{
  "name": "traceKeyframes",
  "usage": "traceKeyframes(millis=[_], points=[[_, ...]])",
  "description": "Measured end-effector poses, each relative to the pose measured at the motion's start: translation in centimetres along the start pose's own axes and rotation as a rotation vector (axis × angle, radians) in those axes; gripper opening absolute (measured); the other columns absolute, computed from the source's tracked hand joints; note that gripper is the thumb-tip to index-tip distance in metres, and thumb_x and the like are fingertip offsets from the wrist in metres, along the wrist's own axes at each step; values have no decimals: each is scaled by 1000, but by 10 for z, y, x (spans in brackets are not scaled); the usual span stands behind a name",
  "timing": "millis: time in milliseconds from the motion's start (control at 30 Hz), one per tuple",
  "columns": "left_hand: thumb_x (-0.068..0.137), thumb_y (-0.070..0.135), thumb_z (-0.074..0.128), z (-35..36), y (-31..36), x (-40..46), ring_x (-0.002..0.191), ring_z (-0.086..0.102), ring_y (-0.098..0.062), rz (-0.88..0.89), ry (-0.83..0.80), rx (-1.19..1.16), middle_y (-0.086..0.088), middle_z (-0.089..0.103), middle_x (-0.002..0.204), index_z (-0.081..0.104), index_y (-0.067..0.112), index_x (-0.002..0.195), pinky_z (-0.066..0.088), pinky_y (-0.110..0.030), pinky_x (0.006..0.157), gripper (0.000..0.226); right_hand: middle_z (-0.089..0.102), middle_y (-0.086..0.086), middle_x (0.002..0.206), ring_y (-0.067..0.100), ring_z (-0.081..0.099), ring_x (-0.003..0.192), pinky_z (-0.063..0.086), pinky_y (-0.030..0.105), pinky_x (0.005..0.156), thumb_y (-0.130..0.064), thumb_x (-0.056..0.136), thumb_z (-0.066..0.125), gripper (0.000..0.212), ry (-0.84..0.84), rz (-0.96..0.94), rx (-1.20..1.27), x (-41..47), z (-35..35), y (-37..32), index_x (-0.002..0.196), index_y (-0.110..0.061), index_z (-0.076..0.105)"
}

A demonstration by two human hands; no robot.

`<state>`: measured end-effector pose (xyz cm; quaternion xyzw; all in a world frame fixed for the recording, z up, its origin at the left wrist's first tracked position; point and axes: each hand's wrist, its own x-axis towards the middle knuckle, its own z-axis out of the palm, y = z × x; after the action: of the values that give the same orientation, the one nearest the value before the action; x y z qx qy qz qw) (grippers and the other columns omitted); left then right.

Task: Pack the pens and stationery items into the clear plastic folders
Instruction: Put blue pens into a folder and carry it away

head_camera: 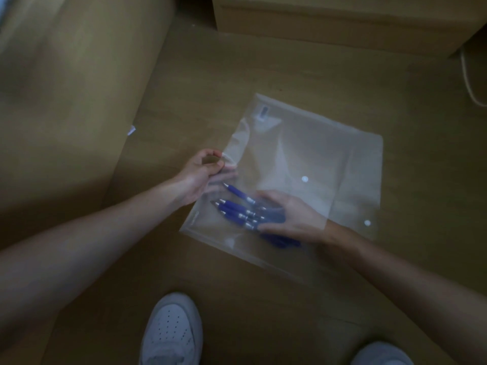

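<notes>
- The blue pens (pixel 241 209) lie bunched inside the clear plastic folder (pixel 311 154), near its left near corner, silver tips pointing far-left. I count four tips plainly; the barrels overlap under the plastic, so there may be one more that I cannot separate.
- The right hand (pixel 287 217) is slipped inside the folder, seen through the film, with its fingers curled round the back ends of the pens.
- The left hand (pixel 203 172) is at the folder's left edge, thumb and fingers pinching the top sheet and lifting it so the mouth stays open.
- One folder is in view, lying flat on the wooden floor (pixel 263 75) between the person's feet and the far furniture. Two white snap studs (pixel 305 179) show on it, one mid-sheet and one at the right near edge.
- Risks, as I judge them: if the left hand's pinch slips, the film could fall onto the right wrist and drag the pens back out as the hand withdraws. Letting go too close to the open edge could let the round barrels roll out. The tips could catch the thin plastic.
- Around it: two white shoes (pixel 172 330) at the near edge, a wooden cabinet (pixel 329 22) at the far side, a pale cable (pixel 467 80) far right, and a small white scrap (pixel 131 130) on the left.
</notes>
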<state>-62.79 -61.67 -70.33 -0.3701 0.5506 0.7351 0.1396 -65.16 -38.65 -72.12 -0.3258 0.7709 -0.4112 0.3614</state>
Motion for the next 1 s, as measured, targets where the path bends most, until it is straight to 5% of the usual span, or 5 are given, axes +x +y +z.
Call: traceKeyframes(millis=[133,300,567,700,1000], points=[[98,1,44,1,-1,3,76,71,-14,37,56,-91,-8,67,94,48,18,97,57,-41,71,17,60,-8,112,-20,55,94,36,1,84,-9,80,74,45,3,55,168,-4,-6,6,122,-8,59],[97,-1,43,5,-5,4,75,69,-16,77,111,-118,-9,64,94,49,19,92,55,-45,70,22,67,3,113,3,63,96,45,15,89,-14,81,62,41,-30,147,426,-4,-11,11,122,-13,58],[97,2,45,10,-4,4,78,69,-15,77,116,-120,-6,65,94,51,17,98,57,-37,73,17,59,6,130,7,60,112,41,21,103,-6,92,58,37,-175,216,371,2,-13,14,129,-3,57],[98,8,45,7,-7,3,74,71,-11,82,66,-80,-8,67,98,56,8,106,58,-26,71,13,56,1,131,-7,55,107,35,3,93,-9,95,53,37,-200,203,260,3,-14,10,132,-6,54],[96,3,48,13,-12,-3,67,69,-6,112,139,-156,-2,69,84,60,10,93,57,-23,71,14,51,-5,131,-19,52,104,34,3,94,-4,96,50,35,-263,224,272,-1,-11,10,131,-1,54]])
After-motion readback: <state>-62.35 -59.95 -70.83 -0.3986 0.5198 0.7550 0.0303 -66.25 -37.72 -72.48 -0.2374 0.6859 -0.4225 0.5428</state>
